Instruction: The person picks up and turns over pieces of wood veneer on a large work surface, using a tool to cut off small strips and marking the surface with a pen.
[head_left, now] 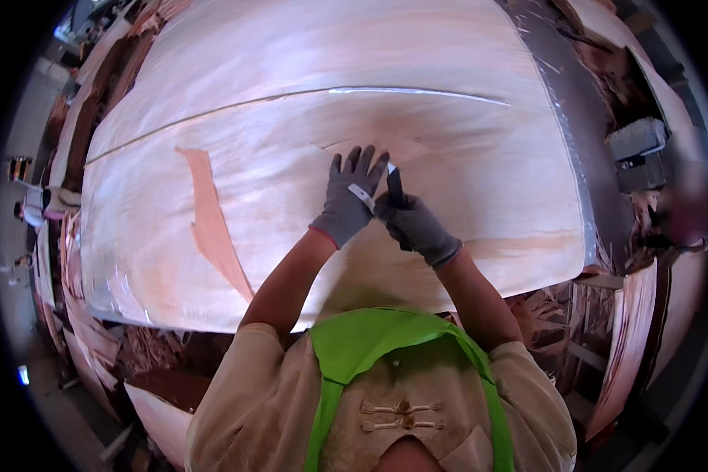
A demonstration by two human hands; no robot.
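Observation:
A wide, pale wood veneer sheet (448,259) lies in front of me. My left hand (346,197), in a grey glove, presses flat on it with fingers stretched out. A small white strip (361,197) shows across the back of that glove. Beside it, my right hand (418,226), also gloved, is closed around a black-handled knife (395,185). Its bright tip points away from me, near the left fingertips. Just beyond the hands, a faint curved edge of a patch (393,148) shows in the veneer. To the left lies a torn, orange-pink veneer strip (212,224).
A long, narrow gap (291,95) crosses the sheet's far half. Scraps of veneer (543,315) lie below the near edge. Grey blocks (637,141) stand at the right, near a blurred person (688,197). Another person (39,206) is at the far left.

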